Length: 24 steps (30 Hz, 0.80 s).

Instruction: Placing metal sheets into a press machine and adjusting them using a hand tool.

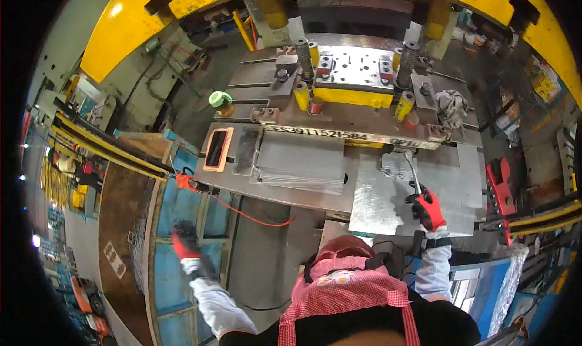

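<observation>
My right hand (428,208), in a red and black glove, is closed round the handle of a slim, shiny metal rod-like tool (414,170). The tool's far end meets a small grey metal piece (397,165) near the back of a bare steel plate (379,203). Off to the left, my left hand (185,240) in a matching glove hangs over a blue framed crate (173,212). Motion smears its fingers, so their pose is unclear. Between the two hands, farther off, lies a stack of flat grey metal sheets (300,158) on the press table.
Behind the sheets stands a press die (351,67) with yellow blocks and guide posts, fronted by a marked bar (351,135). A green-capped bottle (221,102), an orange-edged frame (218,149) and a grey rag (451,106) lie around it. A red hose (254,220) dangles at the front.
</observation>
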Available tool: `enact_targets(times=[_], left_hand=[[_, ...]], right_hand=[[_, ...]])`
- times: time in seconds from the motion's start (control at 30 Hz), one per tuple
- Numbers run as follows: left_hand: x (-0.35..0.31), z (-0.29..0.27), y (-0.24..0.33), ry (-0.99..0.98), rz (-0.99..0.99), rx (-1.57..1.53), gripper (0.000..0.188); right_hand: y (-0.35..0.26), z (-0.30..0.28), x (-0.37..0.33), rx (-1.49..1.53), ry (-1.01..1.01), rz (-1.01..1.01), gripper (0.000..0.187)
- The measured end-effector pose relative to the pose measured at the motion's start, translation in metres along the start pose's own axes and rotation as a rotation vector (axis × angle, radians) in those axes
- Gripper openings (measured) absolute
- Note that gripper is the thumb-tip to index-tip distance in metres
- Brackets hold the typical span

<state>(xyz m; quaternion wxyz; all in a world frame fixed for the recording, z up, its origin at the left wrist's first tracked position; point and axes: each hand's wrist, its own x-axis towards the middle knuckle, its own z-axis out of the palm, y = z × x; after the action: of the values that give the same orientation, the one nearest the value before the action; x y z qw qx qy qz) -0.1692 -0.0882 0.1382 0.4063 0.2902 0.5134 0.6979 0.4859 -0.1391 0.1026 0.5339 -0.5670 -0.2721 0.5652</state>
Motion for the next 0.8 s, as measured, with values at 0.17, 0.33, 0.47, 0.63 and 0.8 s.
enact_targets(times=[0.17,0.33,0.47,0.63,0.8], left_hand=[[-0.051,0.085,-0.109,-0.616,-0.637,0.256,0.043],[-0.113,0.193,-0.137,-1.154,-0.879,0.154,0.045],[-0.120,0.236,-0.137,-1.089,-0.910,-0.036,0.048],[-0.100,0.301,-0.158,-0.682,-0.869,-0.841,0.044],[-0.079,0.300,-0.156,-0.882,-1.011,-0.638,0.026]], right_hand=[[-0.024,0.075,0.027,-0.428,-0.260,-0.109,0.047],[-0.016,0.074,0.136,-0.453,-0.407,-0.077,0.022],[-0.062,0.099,0.110,-0.501,-0.451,-0.022,0.018],[-0.080,0.120,0.059,-0.468,-0.373,-0.143,0.046],[-0.056,0.101,0.032,-0.410,-0.299,-0.110,0.051]])
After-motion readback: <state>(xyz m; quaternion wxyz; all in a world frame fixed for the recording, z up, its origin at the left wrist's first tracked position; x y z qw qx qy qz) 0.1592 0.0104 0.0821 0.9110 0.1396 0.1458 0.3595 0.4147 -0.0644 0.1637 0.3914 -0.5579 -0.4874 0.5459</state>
